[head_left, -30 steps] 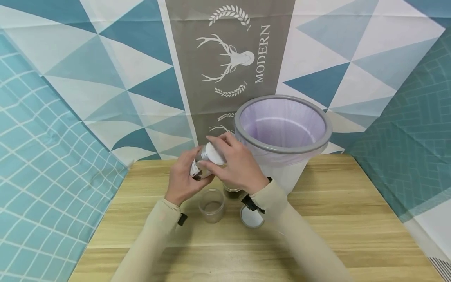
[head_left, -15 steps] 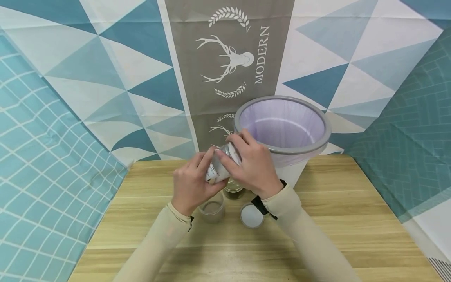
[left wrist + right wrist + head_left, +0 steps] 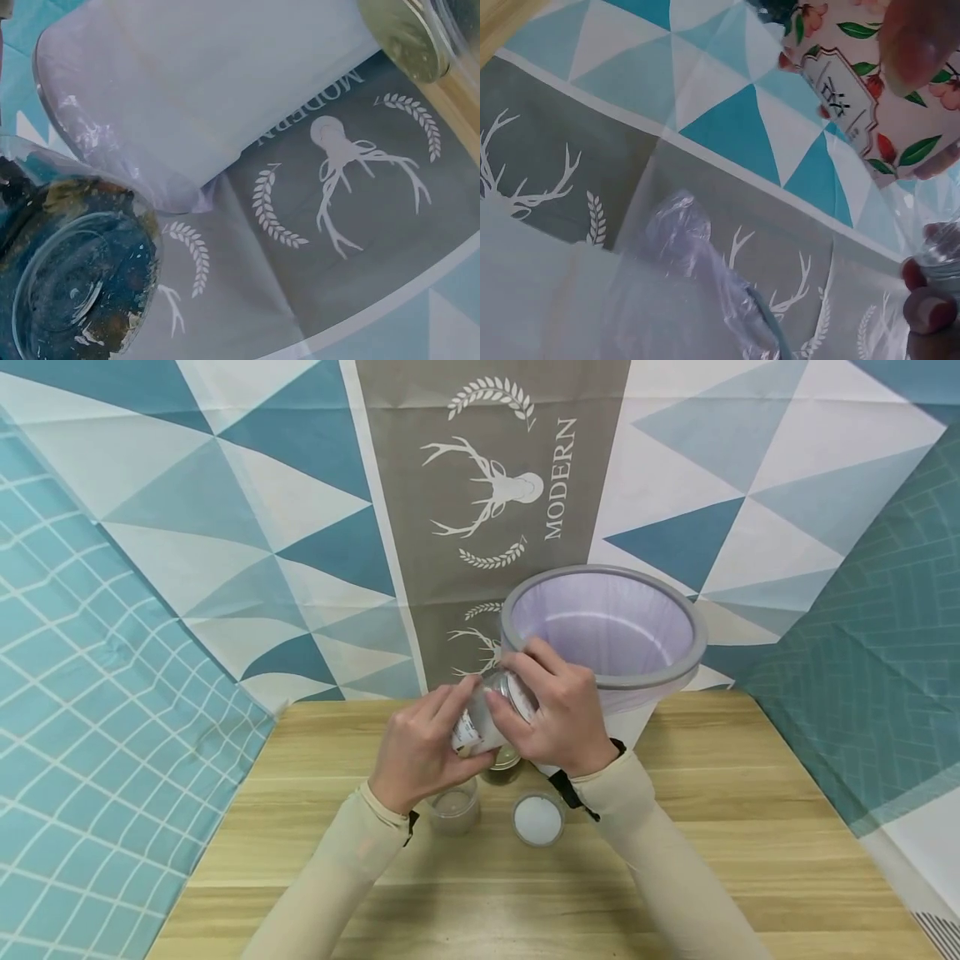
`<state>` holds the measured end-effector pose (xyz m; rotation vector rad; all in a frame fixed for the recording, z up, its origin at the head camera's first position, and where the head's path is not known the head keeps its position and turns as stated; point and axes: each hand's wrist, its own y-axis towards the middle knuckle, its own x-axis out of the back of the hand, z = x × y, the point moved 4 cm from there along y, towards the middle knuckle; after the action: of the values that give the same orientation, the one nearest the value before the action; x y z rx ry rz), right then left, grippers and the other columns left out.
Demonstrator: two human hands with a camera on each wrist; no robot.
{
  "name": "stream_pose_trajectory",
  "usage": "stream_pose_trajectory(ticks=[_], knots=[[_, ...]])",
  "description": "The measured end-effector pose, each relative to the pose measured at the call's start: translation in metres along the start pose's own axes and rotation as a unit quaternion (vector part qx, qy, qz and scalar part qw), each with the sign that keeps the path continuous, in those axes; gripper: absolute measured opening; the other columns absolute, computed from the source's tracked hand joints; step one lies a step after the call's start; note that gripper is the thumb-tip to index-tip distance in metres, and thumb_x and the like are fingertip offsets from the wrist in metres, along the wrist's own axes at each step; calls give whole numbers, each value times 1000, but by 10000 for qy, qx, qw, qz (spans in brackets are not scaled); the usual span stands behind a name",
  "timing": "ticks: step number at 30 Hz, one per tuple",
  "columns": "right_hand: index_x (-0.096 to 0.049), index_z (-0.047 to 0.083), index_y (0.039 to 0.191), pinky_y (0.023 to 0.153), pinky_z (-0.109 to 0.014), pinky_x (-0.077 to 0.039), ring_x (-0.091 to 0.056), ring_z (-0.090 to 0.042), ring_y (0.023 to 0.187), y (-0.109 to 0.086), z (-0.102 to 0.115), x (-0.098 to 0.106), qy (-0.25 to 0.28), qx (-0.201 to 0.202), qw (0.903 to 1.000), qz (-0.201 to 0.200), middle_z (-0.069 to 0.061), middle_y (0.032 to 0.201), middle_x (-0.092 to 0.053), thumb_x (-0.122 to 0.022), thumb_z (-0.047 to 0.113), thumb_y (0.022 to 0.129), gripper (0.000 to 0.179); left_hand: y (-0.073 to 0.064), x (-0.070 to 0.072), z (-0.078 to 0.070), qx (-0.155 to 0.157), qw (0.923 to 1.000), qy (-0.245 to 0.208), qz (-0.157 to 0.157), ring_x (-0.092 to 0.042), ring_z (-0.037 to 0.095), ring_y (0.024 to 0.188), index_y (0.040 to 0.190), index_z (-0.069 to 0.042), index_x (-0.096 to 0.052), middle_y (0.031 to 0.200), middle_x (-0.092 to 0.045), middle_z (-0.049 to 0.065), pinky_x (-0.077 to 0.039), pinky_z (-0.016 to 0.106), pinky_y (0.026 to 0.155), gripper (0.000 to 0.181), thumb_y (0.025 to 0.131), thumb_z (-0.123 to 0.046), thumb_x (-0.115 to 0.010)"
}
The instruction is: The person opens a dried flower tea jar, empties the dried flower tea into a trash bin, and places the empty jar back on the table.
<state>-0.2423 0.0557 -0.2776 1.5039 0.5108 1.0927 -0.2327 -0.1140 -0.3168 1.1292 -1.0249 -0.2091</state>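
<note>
In the head view, my left hand (image 3: 423, 743) grips the body of a clear jar (image 3: 472, 728), tilted on its side above the table. My right hand (image 3: 558, 706) holds the white lid (image 3: 522, 695) at the jar's other end, fingers curled round it. A pink floral label (image 3: 870, 97) shows on the jar in the right wrist view. Through its base (image 3: 82, 277), dark and brownish bits are visible in the left wrist view. Beneath the hands stand a clear cup (image 3: 455, 810), a gold-lidded jar (image 3: 504, 766) with dark contents, and a round white-topped container (image 3: 537, 820).
A white bin (image 3: 637, 714) with a grey rim and purple liner stands at the back, close to my right hand. All rests on a wooden table (image 3: 750, 827). Patterned cloth (image 3: 300, 510) hangs behind and on both sides.
Both hands have moved right with the jar, closer to the bin. My right hand's fingers have shifted round the lid. The cup and containers on the table stay where they were.
</note>
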Motion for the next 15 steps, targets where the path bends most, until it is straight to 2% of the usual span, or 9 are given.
stream_pose_trajectory(ticks=[1, 5, 8, 11, 15], knots=[[-71, 1, 96, 44, -28, -45, -46, -14, 51, 0, 0, 1, 12, 65, 10000, -47, -9, 82, -58, -56, 37, 97, 40, 1, 0, 0, -29, 10000, -30, 33, -70, 25, 72, 134, 0, -57, 98, -73, 15, -62, 38, 59, 83, 67, -38, -89], [-72, 1, 92, 46, -29, -48, -52, -15, 54, -2, 4, 4, 151, 533, 9984, -130, -10, 81, -60, -53, 37, 98, 42, 0, -1, 1, 9, 9961, -827, 309, -72, 23, 77, 134, 1, -58, 102, -74, 14, -63, 36, 66, 81, 67, -34, -88], [-72, 2, 94, 50, -31, -52, -56, -17, 61, -2, 7, 6, 305, 754, 9967, 78, -10, 83, -61, -50, 41, 100, 45, -1, -1, 3, 143, 9892, -1396, 422, -72, 20, 78, 133, 2, -58, 102, -75, 13, -63, 34, 69, 81, 65, -31, -88], [-72, 4, 107, 59, -31, -55, -61, -18, 71, 0, 6, 6, 526, 552, 9957, 529, -10, 94, -63, -49, 53, 103, 54, -1, 1, 5, 233, 9895, -1366, 404, -72, 20, 79, 133, 1, -58, 103, -75, 13, -64, 34, 69, 81, 66, -32, -87], [-66, 7, 130, 71, -32, -56, -63, -18, 86, 2, 1, 11, 730, 4, 9910, 1126, -9, 110, -64, -42, 71, 100, 74, 0, 2, 7, 272, 9911, -1243, 388, -74, 22, 83, 133, 1, -58, 107, -75, 15, -65, 36, 71, 80, 66, -31, -87]])
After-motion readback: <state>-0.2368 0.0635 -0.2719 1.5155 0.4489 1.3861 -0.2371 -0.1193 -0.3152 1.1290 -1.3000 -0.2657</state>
